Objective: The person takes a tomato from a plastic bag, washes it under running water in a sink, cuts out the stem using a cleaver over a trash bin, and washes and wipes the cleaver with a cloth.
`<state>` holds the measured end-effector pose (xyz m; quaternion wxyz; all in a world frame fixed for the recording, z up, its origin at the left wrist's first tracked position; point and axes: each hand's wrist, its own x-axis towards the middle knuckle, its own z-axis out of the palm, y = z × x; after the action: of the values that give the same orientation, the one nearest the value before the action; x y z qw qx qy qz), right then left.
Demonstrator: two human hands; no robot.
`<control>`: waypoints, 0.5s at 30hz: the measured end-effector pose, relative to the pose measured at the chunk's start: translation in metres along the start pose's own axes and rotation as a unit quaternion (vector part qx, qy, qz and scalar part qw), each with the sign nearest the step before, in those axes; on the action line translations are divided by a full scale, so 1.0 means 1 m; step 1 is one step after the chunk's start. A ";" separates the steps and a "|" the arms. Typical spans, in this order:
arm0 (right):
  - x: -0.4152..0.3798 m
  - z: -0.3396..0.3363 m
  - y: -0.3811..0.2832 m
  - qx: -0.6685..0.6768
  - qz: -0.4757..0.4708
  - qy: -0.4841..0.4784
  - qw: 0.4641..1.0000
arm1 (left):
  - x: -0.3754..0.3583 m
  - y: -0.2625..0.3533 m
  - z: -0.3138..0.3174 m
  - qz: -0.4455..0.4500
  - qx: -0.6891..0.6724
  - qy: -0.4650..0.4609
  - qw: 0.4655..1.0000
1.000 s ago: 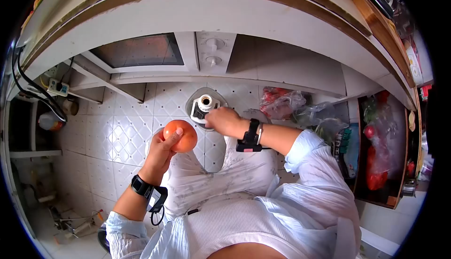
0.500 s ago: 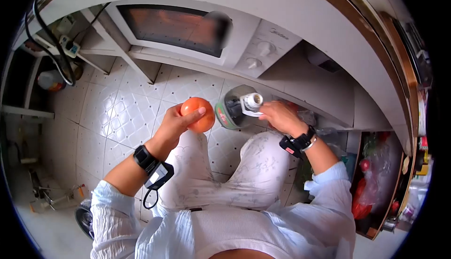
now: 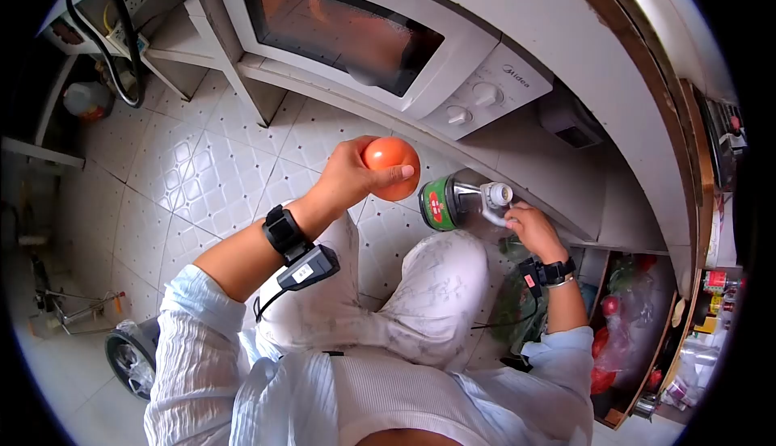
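Note:
A large orange-red tomato (image 3: 393,173) sits in my left hand (image 3: 353,173), the thumb lying across its front and the fingers mostly hidden behind it. To its right, a big clear plastic bottle (image 3: 465,200) with a green and red label tilts over to the right. My right hand (image 3: 535,226) is closed around the white handle (image 3: 491,210) near the bottle's neck. The white mouth of the bottle points up toward me. A short gap separates tomato and bottle.
A white microwave (image 3: 477,98) stands on a low shelf ahead. On my right, a wooden-edged compartment (image 3: 672,317) holds plastic bags, and leafy greens (image 3: 517,317) lie beside my knee. A bin (image 3: 133,359) stands at lower left. Tiled floor (image 3: 218,163) spreads below.
The bottle has shifted right and tipped over further, with my right hand still on its handle. My left hand has carried the tomato right and slightly up. The view has turned somewhat.

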<state>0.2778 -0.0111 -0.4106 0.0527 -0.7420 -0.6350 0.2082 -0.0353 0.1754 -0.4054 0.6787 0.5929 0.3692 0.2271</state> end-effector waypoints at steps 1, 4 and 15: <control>-0.002 -0.002 -0.005 0.008 -0.019 0.056 0.998 | 0.001 0.000 0.002 0.000 -0.005 0.000 1.000; 0.024 -0.023 -0.048 -0.004 -0.002 0.151 0.989 | -0.001 -0.002 0.003 0.003 -0.022 0.005 1.000; 0.123 0.005 -0.136 -0.033 0.083 0.341 0.936 | 0.023 0.037 -0.009 0.187 0.150 -0.035 0.970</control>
<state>0.1639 0.1320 -0.3981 0.2242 -0.8200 -0.5214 -0.0743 -0.0234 0.2056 -0.3749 0.5398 0.7543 0.2575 0.2708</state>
